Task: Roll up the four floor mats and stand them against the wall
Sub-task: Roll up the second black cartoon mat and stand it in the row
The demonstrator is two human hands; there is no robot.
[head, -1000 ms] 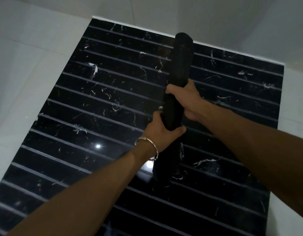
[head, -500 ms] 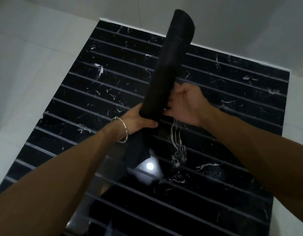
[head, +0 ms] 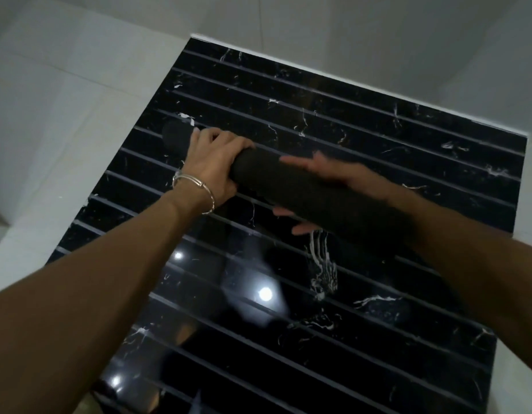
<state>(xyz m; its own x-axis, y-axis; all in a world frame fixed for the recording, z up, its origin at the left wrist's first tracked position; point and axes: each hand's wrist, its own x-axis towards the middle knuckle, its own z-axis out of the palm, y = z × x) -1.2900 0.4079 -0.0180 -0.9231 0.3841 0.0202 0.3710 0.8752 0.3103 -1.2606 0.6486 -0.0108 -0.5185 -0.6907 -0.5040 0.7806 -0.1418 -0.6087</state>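
Against the black marbled wall panel (head: 363, 121): that was where both hands worked, well up off the floor (no floor showed at all).
Mat: one rolled black mat (head: 315, 195) was in view, fully rolled into a tight tube, lying near-horizontal with its left end higher.
Mat position: held in the air in front of the panel; I couldn't tell if it touched the panel.
Left hand (head: 212, 165): grip wrapped around the roll near its left end, fingers curled over the top, a short stub of mat poking out past them. Metal bangle (head: 196, 189) on that wrist.
Right hand (head: 318, 186): behind and under the middle of the roll, fingers spread and blurred; the grip looked loose, more cradling than clamped (motion blur, so low confidence).
Done: rolling of this mat looked complete, no loose flap visible.
Not done: mat was not upright and not set down, so the stand-it-against-the-wall step was open.
Other three mats: none in frame, so their status couldn't be judged from this view.
Progress estimate: mid-task at best; one mat rolled and in hand, placement pending.
Surroundings: white wall (head: 79, 70) flanked the panel on both sides; ceiling-light reflections on the gloss.
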